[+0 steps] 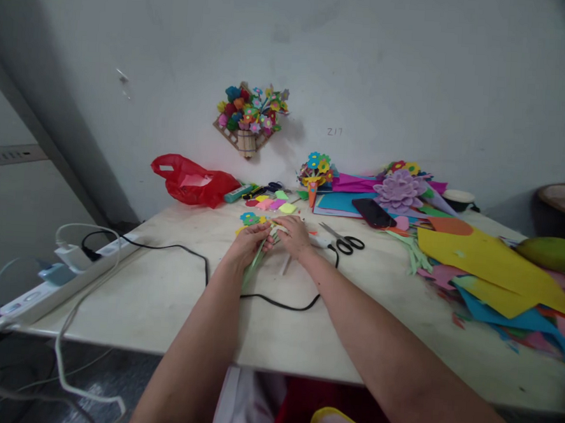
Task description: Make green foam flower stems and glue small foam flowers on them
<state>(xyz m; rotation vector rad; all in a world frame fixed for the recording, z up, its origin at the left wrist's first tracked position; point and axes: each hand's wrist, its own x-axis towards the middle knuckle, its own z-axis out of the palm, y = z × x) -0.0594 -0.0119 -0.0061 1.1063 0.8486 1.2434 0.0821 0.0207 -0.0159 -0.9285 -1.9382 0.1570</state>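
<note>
Over the middle of the table, my left hand [248,244] pinches a thin light green strip [255,261] whose lower end hangs toward the table. My right hand [295,234] meets it at the top, fingers closed on a small pale yellow-green piece [278,227] at the strip's upper end. The fingers partly hide how the two parts join. Just right of my right hand lies a white tool [319,240] with a black cord, partly covered. A whitish stick [286,265] rests below the hands. Blue and yellow flower cutouts [251,219] lie behind my left hand.
Scissors [345,239] with black handles lie right of my hands. A black cord [281,304] loops across the table from a power strip [67,281]. Foam sheets [494,266] and a phone [373,213] are at right; a red plastic bag [195,184] stands back left.
</note>
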